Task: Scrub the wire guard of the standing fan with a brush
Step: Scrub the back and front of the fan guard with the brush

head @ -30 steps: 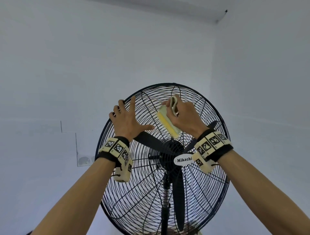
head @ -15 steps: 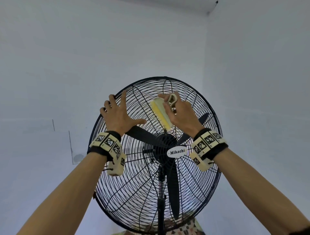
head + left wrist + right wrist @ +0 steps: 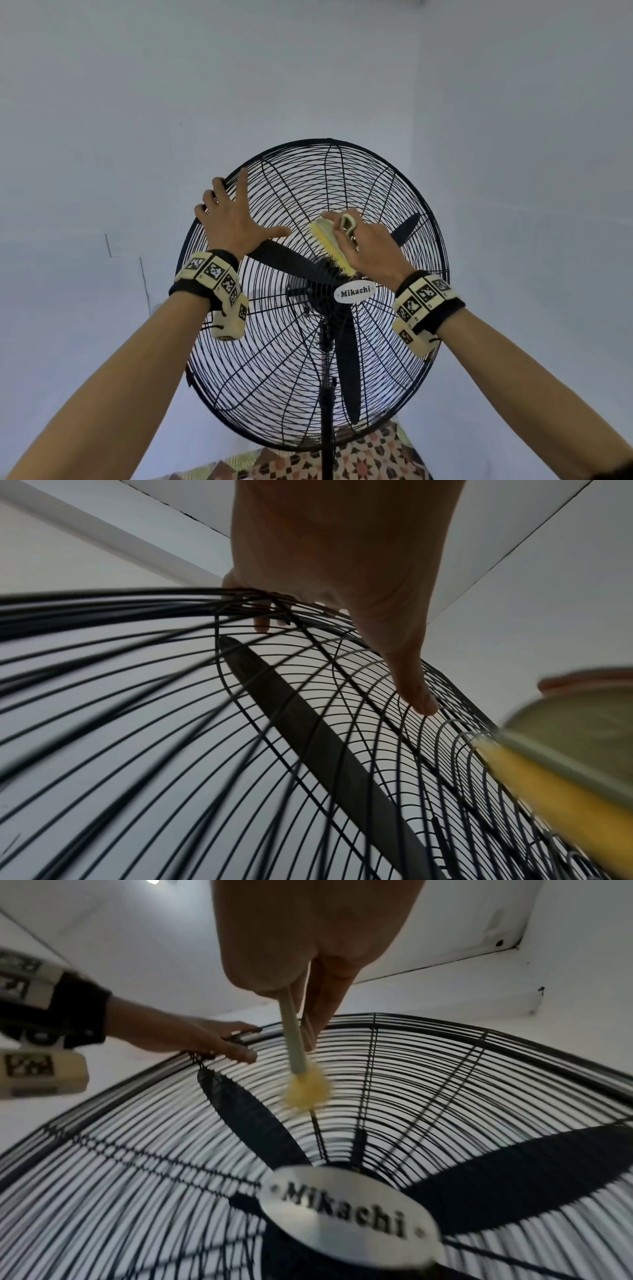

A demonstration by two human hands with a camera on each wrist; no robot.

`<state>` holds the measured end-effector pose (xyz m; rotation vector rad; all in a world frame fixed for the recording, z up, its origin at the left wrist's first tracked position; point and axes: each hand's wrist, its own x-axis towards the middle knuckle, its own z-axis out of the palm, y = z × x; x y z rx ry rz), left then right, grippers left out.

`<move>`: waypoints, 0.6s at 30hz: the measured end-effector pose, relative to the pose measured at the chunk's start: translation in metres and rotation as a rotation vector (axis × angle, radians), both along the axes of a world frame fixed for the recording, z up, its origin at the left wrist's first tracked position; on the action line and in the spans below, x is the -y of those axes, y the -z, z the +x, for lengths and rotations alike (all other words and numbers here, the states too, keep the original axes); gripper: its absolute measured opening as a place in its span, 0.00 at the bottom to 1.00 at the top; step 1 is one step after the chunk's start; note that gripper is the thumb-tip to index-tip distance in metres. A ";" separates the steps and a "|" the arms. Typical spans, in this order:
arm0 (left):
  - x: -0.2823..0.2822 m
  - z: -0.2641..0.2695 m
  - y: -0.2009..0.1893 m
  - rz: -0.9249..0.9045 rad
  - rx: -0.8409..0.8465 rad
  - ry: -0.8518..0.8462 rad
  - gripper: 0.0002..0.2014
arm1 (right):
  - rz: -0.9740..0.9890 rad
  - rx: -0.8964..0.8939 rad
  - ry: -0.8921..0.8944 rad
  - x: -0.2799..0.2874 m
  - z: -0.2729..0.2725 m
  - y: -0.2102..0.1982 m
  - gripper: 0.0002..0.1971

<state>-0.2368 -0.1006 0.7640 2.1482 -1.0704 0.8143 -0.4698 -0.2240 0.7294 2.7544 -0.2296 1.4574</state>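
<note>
The standing fan's black wire guard point(image 3: 394, 359) fills the middle of the head view, with a "Mikachi" badge point(image 3: 355, 292) at its hub. My left hand point(image 3: 233, 222) lies on the guard's upper left. Its fingers hook over the rim and the thumb point(image 3: 418, 693) rests on the wires. My right hand point(image 3: 368, 248) grips a pale green brush with yellow bristles point(image 3: 330, 246). The bristles press on the wires just above the hub. From the right wrist, the brush point(image 3: 304, 1088) looks blurred against the guard point(image 3: 479, 1085), with the left hand point(image 3: 205, 1039) on the rim behind it.
Black blades point(image 3: 291, 258) sit behind the wires and a black pole point(image 3: 327, 411) carries the fan head. A patterned surface point(image 3: 370, 455) lies below the fan. White walls stand close behind and to the right.
My right hand has drawn the brush down the wires toward the hub. The left hand has stayed at the upper left rim. The fan sits lower in the head view.
</note>
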 end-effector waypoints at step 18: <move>-0.001 -0.006 -0.001 -0.007 -0.016 0.004 0.72 | -0.016 -0.143 0.092 0.024 -0.034 0.061 0.07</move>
